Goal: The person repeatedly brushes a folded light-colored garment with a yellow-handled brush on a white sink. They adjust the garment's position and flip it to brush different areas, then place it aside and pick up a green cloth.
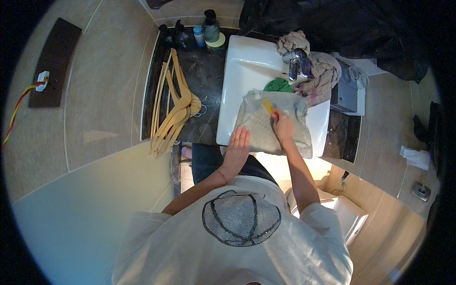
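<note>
A damp grey-beige cloth (263,131) is spread across the front of a white ceramic sink (245,53), its near edge lying over the rim. My left hand (239,142) rests flat on the cloth's left edge, gripping nothing. In my right hand (284,125) is a small yellow object (267,104), held against the middle of the cloth; its exact kind is unclear. Behind the cloth a green cloth (279,84) shows in the basin. A chrome faucet (297,64) stands at the back right, between bunched beige towels (322,71).
Several wooden clothes hangers (174,107) lie piled on the dark stone counter (205,69) at left. Bottles (212,30) and a lidded jar (215,44) line the back. A grey box (345,85) sits right of the sink. A plug (42,81) fills a left wall socket.
</note>
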### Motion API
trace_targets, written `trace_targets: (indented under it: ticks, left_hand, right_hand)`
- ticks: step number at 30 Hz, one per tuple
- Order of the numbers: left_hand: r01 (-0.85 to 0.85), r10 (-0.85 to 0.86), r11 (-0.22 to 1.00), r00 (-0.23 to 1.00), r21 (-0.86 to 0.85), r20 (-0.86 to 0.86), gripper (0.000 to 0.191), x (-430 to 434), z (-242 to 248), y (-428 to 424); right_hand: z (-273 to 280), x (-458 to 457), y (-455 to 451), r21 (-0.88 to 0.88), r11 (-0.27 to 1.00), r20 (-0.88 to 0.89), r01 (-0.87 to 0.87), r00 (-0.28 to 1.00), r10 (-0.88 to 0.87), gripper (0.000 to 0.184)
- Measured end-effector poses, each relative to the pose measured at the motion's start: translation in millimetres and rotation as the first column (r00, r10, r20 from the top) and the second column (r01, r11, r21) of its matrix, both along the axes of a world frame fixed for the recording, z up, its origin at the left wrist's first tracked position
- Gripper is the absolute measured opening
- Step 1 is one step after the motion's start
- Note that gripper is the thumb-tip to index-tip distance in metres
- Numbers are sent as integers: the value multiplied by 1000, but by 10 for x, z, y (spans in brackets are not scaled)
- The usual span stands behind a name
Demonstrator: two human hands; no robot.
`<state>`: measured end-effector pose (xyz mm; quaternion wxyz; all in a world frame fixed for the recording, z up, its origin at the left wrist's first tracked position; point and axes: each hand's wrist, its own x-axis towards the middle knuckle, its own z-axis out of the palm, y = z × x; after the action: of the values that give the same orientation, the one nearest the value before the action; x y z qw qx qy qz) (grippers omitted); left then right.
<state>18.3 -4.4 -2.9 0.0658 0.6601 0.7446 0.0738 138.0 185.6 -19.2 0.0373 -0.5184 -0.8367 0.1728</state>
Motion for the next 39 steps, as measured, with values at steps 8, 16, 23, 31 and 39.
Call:
trace_targets:
  ticks: [8,16,23,31,39]
  left_hand:
    - [-14,14,999,1000,30,0,49,-25,4,-41]
    - [42,-43,999,997,-23,-60,47,-36,35,17]
    - [88,-148,969,956,231,254,56,106,173,234]
    - [106,-133,961,987,255,93,49,317,-43,166]
    - [65,-106,960,984,274,141,50,293,-62,146]
  right_hand:
    - [730,30,-185,-507,853,-36,-127,991,127,20]
    - [-66,-231,256,-57,996,28,71,997,-69,24]
    - [379,155,11,-220,975,-87,-3,996,-17,21]
    - [-21,354,-21,13,988,43,152,987,-152,21]
    - [665,354,-334,-172,978,121,-120,982,142,22]
